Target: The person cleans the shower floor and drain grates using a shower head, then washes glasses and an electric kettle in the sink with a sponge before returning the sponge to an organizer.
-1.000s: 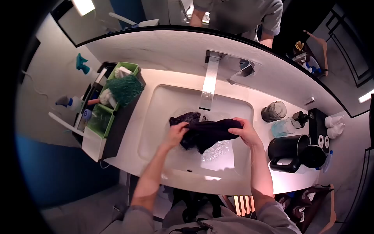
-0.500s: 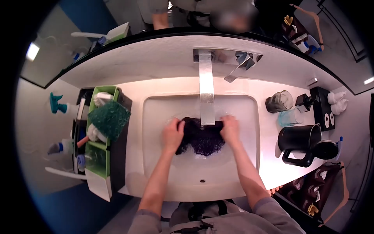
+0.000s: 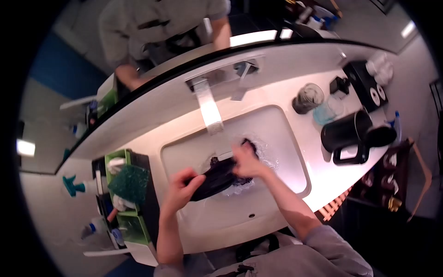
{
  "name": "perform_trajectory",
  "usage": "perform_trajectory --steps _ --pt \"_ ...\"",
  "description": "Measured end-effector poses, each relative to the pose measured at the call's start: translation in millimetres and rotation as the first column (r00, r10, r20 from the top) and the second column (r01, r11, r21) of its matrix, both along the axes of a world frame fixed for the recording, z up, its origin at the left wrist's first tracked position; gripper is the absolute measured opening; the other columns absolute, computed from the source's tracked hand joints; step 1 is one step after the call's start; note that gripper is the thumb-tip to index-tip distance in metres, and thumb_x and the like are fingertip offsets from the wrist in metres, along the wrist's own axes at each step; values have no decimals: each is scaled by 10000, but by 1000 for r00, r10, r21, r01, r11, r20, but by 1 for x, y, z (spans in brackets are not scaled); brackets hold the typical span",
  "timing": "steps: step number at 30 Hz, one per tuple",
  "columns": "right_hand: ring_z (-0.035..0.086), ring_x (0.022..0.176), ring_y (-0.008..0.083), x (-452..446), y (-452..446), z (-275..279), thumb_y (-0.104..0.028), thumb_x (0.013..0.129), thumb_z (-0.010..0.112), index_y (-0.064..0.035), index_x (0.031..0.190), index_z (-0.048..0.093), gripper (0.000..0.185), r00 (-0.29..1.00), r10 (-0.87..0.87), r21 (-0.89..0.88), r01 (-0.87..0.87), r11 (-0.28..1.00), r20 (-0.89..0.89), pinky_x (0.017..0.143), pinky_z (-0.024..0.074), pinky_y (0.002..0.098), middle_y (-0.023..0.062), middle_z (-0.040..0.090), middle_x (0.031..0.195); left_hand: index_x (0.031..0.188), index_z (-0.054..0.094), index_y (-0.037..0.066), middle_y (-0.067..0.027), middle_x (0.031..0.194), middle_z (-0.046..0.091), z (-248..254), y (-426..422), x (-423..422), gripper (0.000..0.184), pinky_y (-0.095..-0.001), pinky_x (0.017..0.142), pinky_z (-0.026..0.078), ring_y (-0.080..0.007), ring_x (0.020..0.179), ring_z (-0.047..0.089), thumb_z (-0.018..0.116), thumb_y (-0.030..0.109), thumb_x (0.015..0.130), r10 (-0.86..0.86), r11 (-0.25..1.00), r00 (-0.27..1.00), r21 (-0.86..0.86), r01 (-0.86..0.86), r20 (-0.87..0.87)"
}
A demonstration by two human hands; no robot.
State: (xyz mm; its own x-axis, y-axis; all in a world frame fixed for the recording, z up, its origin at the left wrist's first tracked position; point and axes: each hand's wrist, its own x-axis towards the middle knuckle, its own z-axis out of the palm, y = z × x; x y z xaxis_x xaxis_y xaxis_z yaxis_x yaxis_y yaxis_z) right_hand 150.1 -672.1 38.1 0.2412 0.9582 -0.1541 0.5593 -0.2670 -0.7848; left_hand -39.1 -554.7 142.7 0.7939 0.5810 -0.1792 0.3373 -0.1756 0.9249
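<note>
A wet, dark purple-black cloth (image 3: pixel 214 181) is stretched between my hands in the white sink (image 3: pixel 291 147). My left hand (image 3: pixel 181 188) grips its left end, thumb on top, near the basin's left side. Farther right, my right hand (image 3: pixel 246 161) is closed on the cloth just beside the spout. The metal faucet (image 3: pixel 210 113) reaches over the basin, its tip close above the fabric. Around the cloth's right part, the water is rippling and splashing. Part of the fabric is hidden under my right hand.
To the left stand a green organizer bin (image 3: pixel 134 226) and a dark green mesh cloth (image 3: pixel 129 183). On the right counter are a black kettle (image 3: pixel 344 136), a grey glass (image 3: pixel 308 98), a bluish cup (image 3: pixel 328 111) and a black box (image 3: pixel 367 85). A mirror runs along the back.
My view has turned and tilted. My left hand has drawn its end of the cloth toward me, and my right hand has come inward beside the spout. The cloth is now stretched longer.
</note>
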Motion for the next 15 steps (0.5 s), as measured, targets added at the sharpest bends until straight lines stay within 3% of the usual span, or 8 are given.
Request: perform_trajectory --steps 2,3,7,9,11,12,13,15 --pt "418 1107 275 -35 -6 -26 -252 632 627 -132 1157 461 564 970 243 -16 -243 970 -21 1011 95 559 105 518 1090 648 542 5 49 524 444 34 1 -4 151 -197 457 294 -34 505 369 611 72 765 172 979 985 108 -173 17" --pt "504 999 244 -35 -5 -12 -349 631 661 -127 1095 520 533 956 285 -170 -269 948 77 999 185 502 98 589 942 644 540 -7 29 506 440 33 11 -4 164 -201 449 299 -32 499 380 609 72 770 224 946 974 231 -228 42" --pt "557 703 251 4 -20 23 -359 668 641 -116 828 646 292 992 31 -91 -20 996 123 827 344 340 100 600 723 660 530 -27 -82 605 535 -25 35 -10 212 -277 492 385 -163 506 476 621 129 770 430 693 902 627 -356 37" --pt "561 704 270 6 -24 45 -256 681 604 -77 795 621 213 937 -264 305 188 934 230 813 366 352 107 589 730 672 541 -13 -112 769 562 -69 31 -14 195 -296 543 410 -198 607 533 626 136 766 284 526 951 811 -258 119" --pt "555 699 291 -7 -22 60 -217 655 604 -66 761 593 185 956 -256 306 204 930 141 763 395 370 121 574 717 770 559 25 -109 886 556 -102 15 -26 234 -310 638 445 -198 770 567 580 255 808 513 788 835 495 -367 -198" --pt "548 694 311 -16 -19 66 -178 630 604 -54 727 566 162 968 -247 315 218 924 54 713 423 388 135 559 704 864 554 32 -103 929 561 -109 8 -19 307 -325 699 450 -200 851 557 526 335 827 484 863 802 42 -503 -348" --pt "551 707 331 -31 -18 71 -132 650 571 -27 713 525 131 971 -235 196 223 955 39 654 441 411 150 560 727 958 548 39 -97 972 566 -115 -2 -11 401 -339 759 455 -201 932 548 472 416 846 386 706 792 -401 -584 -473" --pt "556 704 337 -59 -16 84 -147 682 562 -15 733 528 145 968 -204 160 226 961 -144 623 442 405 159 556 725 1095 476 30 -101 1058 534 -184 -31 -5 614 -382 841 422 -277 934 533 326 570 843 220 508 974 -845 -168 -62"
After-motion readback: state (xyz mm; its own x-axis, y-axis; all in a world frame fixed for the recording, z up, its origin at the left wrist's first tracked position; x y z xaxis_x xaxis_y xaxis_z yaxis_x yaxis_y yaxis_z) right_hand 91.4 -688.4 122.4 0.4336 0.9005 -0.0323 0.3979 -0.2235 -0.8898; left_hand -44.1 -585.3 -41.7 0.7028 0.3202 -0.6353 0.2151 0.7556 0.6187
